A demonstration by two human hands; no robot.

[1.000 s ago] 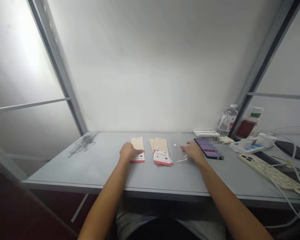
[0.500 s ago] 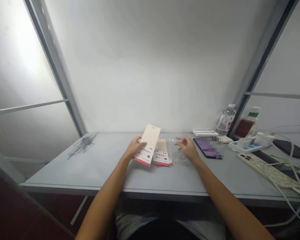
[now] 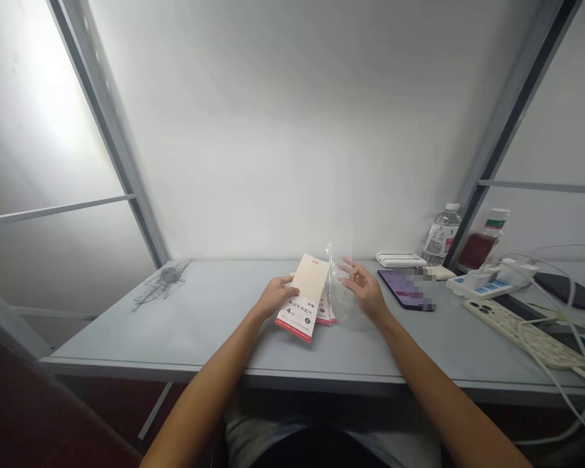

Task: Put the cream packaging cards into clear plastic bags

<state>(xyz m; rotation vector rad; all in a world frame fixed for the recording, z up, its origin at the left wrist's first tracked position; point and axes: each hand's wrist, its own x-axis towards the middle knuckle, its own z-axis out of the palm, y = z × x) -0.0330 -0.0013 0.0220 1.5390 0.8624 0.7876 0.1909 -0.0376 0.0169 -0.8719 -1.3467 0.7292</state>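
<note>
Cream-and-red paper card packet (image 3: 305,302), held up off the table by left hand (image 3: 276,296), fingers closed on its edge. Matching packets (image 3: 325,313) lie stacked behind it on grey tabletop (image 3: 127,338). Right hand (image 3: 365,292), fingers spread wide, beside blurred clear plastic bag (image 3: 344,300), no packet visibly inside.

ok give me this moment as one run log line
left hand: holds cream-and-red card packet | right hand: fingers spread beside clear plastic bag | other packets: lying on grey desk
</note>
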